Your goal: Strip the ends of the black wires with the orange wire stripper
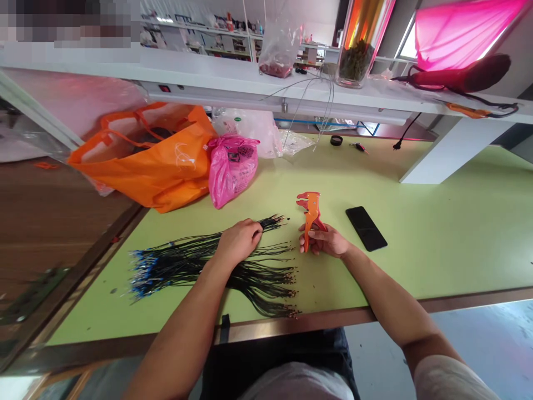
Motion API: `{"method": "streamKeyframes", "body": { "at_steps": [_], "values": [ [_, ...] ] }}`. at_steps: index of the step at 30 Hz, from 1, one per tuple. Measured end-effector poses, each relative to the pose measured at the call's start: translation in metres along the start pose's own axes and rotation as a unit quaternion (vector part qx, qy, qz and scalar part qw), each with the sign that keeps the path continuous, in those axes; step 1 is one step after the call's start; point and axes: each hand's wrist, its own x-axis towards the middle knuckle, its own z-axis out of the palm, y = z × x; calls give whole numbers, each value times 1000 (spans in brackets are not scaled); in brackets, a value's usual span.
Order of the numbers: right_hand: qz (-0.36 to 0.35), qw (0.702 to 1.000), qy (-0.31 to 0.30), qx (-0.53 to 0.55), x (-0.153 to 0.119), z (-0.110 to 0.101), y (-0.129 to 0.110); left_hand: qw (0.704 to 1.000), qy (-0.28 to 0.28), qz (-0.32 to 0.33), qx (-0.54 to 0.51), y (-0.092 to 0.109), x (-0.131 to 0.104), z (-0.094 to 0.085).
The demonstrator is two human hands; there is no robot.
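Many thin black wires [195, 266] lie spread over the green tabletop, with blue and silvery ends at the left and copper-coloured tips at the right. My left hand [239, 241] rests over the upper strands, its fingers closed on some of the black wires; their tips stick out to the right of it. In my right hand [327, 240] is an orange and red wire stripper [310, 214], gripped by its handles and held upright, jaws pointing left. The stripper stands apart from the wire tips. Right of that hand lies a black phone [366, 228].
An orange bag [166, 166] and a knotted pink plastic bag [233, 172] stand at the back left. A white shelf [233, 78] runs across the back, its support [437, 155] meeting the table at right. A black tape roll [336, 140] lies below it.
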Motion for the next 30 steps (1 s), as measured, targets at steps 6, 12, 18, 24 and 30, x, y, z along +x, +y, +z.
{"method": "streamKeyframes", "body": {
  "at_steps": [6, 12, 18, 24, 30],
  "values": [
    [6, 1000, 2, -2, 1, -1, 0, 1000, -27, -2, 16, 3, 2, 0],
    [9, 1000, 3, -1, 1, -3, 2, 995, -59, 14, 84, 13, 1, -2],
    [10, 1000, -1, -8, 1, -1, 0, 998, -41, 19, 40, 13, -4, -10],
    [12, 1000, 3, -17, 1, 0, 0, 995, -18, -4, -93, -2, -2, 1],
    [8, 999, 13, -50, 1, 1, 2, 965, 29, 34, -260, 8, 3, 13]
  ]
}}
